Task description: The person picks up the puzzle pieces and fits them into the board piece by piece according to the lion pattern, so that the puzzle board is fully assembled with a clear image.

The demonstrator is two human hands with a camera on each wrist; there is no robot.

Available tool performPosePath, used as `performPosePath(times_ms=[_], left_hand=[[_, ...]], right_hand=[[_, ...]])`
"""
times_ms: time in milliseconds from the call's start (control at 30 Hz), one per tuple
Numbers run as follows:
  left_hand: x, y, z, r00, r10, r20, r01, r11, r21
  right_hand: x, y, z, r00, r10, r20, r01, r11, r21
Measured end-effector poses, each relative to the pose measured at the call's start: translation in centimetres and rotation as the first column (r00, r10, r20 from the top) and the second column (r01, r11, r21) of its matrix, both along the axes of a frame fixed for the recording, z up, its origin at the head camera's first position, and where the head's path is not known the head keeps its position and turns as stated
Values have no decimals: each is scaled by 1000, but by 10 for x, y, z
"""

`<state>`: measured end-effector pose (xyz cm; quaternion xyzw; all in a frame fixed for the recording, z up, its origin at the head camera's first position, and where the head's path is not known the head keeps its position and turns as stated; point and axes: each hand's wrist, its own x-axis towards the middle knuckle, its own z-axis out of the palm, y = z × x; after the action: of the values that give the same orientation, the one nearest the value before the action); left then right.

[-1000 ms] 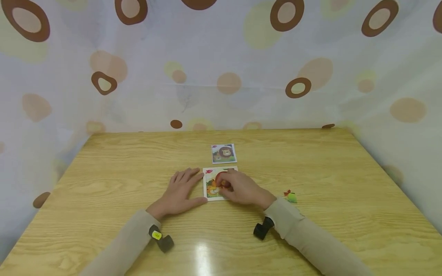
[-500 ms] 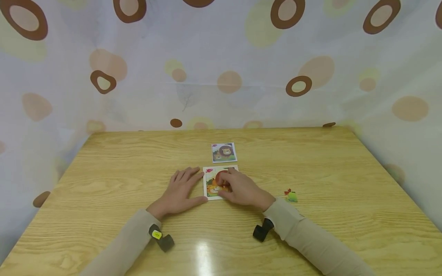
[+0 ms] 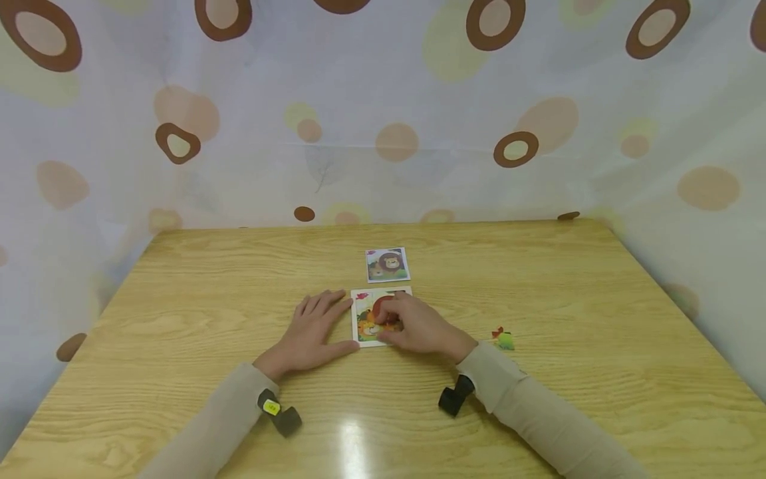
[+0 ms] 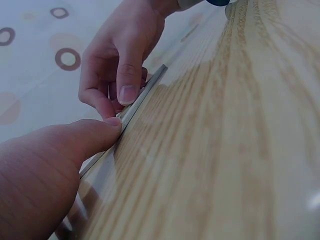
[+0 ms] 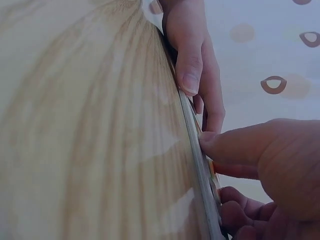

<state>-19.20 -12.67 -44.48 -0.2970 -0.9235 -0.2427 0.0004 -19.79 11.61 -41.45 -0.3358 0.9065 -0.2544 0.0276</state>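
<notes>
A square picture puzzle board point(image 3: 354, 320) with a white rim lies flat mid-table, showing an orange animal and a dark red-brown round shape. Flat on the table, my left hand point(image 3: 311, 338) has its fingers spread; index finger and thumb touch the board's left edge. Over the board's right half my right hand point(image 3: 421, 327) bends down, thumb and index finger pinching a puzzle piece that they mostly hide. From the side, the right wrist view shows that thumb point(image 5: 220, 145) against the board's edge. A lion picture card point(image 3: 387, 265) lies just beyond the board.
Loose puzzle pieces point(image 3: 506, 340), green and red, lie to the right, near the right wrist. The wooden table point(image 3: 239, 266) meets a patterned cloth point(image 3: 383, 100) at its back and sides. Each wrist wears a small black camera point(image 3: 451, 399).
Only slight motion shows in the right fingers, at the same spot over the board. The left hand, board, card and loose pieces keep their places.
</notes>
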Motion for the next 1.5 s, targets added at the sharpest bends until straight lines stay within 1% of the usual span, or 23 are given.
performPosePath(times_ms=[267,367,500,800,1000,1100,1200,1267,1500], left_hand=[[2,-1,0,1000,0,3,0,1000,-1],[2,-1,0,1000,1,0,-1,1000,0],[2,-1,1,1000,-2,-8,2,1000,2],[2,-1,2,1000,-12,-7,12,1000,4],[1,-2,-1,1000,-13,-12,13,1000,-3],[1,-2,-2,1000,-12,-14,12,1000,-3],[1,-1,-2,1000,-13,-14,13,1000,1],[1,-1,-1,1000,-16,-11,16,1000,3],[1,0,0,1000,-18,-23,18,1000,-2]], right_hand=[[2,-3,-2,999,-34,-7,34,999,-10],[2,-4,-3,1000,-31,-4,31,999,-21],[0,-4,0,1000,-16,5,16,999,-32],[-3,1,5,999,-14,52,13,1000,19],[-3,2,7,997,-8,74,6,999,38],[-4,1,6,997,-5,79,3,1000,21],[-5,0,4,997,7,78,-6,1000,-15],[-5,0,3,997,2,79,0,1000,-30],[-2,-5,0,995,-69,72,74,995,-70]])
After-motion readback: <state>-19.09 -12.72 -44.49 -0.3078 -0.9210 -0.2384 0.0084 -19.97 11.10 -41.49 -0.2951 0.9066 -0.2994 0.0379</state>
